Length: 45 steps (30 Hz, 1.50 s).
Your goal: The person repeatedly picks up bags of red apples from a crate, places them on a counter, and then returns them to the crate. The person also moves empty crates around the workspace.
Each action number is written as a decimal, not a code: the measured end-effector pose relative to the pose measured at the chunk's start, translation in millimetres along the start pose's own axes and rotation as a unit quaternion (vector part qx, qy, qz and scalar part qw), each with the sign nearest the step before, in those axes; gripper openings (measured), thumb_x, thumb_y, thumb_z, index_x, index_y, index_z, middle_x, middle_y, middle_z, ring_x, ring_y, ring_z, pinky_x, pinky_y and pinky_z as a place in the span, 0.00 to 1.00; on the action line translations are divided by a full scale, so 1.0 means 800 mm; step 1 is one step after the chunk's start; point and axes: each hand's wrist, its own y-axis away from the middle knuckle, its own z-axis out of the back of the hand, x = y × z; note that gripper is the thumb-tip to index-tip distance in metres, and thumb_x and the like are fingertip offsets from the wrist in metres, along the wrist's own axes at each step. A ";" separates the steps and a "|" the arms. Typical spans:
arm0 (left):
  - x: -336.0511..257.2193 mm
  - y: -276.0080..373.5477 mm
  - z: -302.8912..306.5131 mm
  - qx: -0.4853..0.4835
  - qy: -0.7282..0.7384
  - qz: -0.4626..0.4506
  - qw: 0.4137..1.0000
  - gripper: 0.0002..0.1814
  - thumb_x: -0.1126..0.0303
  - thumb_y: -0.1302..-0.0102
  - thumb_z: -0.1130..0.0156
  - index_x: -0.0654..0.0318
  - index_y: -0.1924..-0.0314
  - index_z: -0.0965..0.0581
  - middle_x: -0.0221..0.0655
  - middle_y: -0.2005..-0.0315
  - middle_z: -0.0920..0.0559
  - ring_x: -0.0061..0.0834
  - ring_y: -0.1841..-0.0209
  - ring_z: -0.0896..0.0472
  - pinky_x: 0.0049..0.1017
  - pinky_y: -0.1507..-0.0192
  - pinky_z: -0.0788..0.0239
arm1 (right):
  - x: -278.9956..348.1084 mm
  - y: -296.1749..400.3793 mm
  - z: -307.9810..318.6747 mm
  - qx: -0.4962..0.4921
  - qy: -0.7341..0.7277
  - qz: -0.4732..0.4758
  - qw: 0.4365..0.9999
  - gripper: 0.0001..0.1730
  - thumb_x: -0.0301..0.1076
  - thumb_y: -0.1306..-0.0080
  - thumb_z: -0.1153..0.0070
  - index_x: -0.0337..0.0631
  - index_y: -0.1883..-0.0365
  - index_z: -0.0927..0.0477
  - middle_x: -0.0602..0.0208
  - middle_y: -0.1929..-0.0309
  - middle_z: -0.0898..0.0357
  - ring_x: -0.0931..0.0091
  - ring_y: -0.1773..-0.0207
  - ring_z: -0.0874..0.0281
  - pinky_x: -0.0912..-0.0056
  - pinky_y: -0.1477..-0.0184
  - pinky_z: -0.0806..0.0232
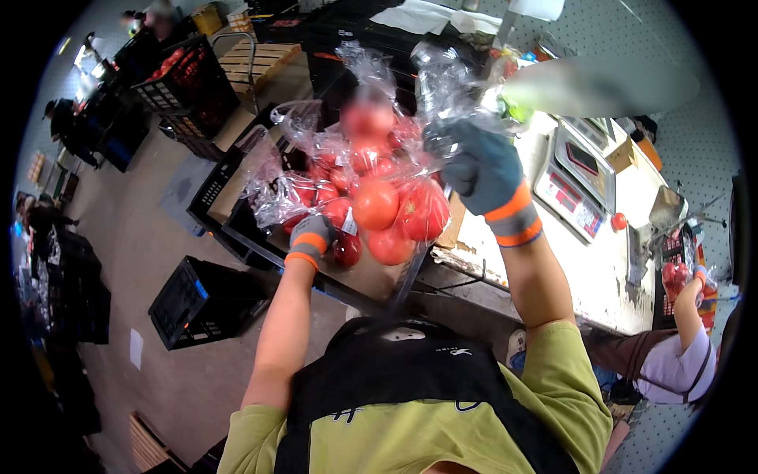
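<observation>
My right hand (482, 169), in a grey-blue work glove with an orange cuff, grips the gathered neck of a clear plastic bag (435, 68). Large red tomatoes (420, 210) fill that bag, which is over a black plastic crate (408, 275). My left hand (312, 236), gloved alike, is lower, against more bagged tomatoes (305, 189) at the crate's near left side. Its fingertips are hidden, so I cannot tell whether they grip the film. A white label (349, 222) shows beside it.
Right of the crate is a white table (568, 269) with a digital scale (571, 186), a phone (582, 157) on it and a loose tomato (619, 221). A co-worker's gloved hand (700, 276) is far right. A black crate (204, 302) stands on the floor; stacked crates (189, 89) are behind.
</observation>
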 end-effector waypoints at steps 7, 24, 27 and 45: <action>0.010 -0.012 -0.018 -0.044 0.041 0.013 0.998 0.15 0.65 0.45 0.51 0.62 0.65 0.19 0.49 0.64 0.20 0.48 0.59 0.21 0.40 0.55 0.31 | -0.111 -0.028 -0.032 0.172 -0.187 -0.193 0.948 0.12 0.19 0.44 0.51 0.37 0.61 0.21 0.72 0.78 0.30 0.85 0.79 0.34 0.84 0.80 0.39; 0.025 -0.024 -0.035 -0.030 0.025 0.009 0.999 0.13 0.65 0.47 0.43 0.61 0.62 0.21 0.47 0.63 0.20 0.48 0.58 0.22 0.40 0.54 0.31 | -0.120 -0.069 -0.056 0.133 -0.166 -0.251 0.944 0.31 0.36 0.41 0.42 0.34 0.41 0.36 0.63 0.60 0.25 0.75 0.71 0.22 0.73 0.69 0.27; 0.014 0.000 -0.006 0.003 0.029 -0.071 0.997 0.16 0.65 0.43 0.49 0.65 0.59 0.21 0.50 0.59 0.21 0.47 0.53 0.23 0.37 0.52 0.31 | -0.111 -0.045 -0.019 0.095 -0.145 -0.259 0.950 0.25 0.38 0.38 0.45 0.34 0.46 0.31 0.67 0.63 0.24 0.79 0.69 0.23 0.77 0.68 0.27; 0.028 0.015 -0.039 -0.003 -0.083 -0.076 0.994 0.14 0.65 0.40 0.51 0.58 0.62 0.19 0.40 0.61 0.18 0.39 0.57 0.20 0.36 0.58 0.27 | -0.088 0.135 -0.105 0.389 -0.113 -0.111 0.907 0.12 0.35 0.38 0.44 0.35 0.61 0.22 0.64 0.69 0.21 0.76 0.69 0.23 0.74 0.64 0.30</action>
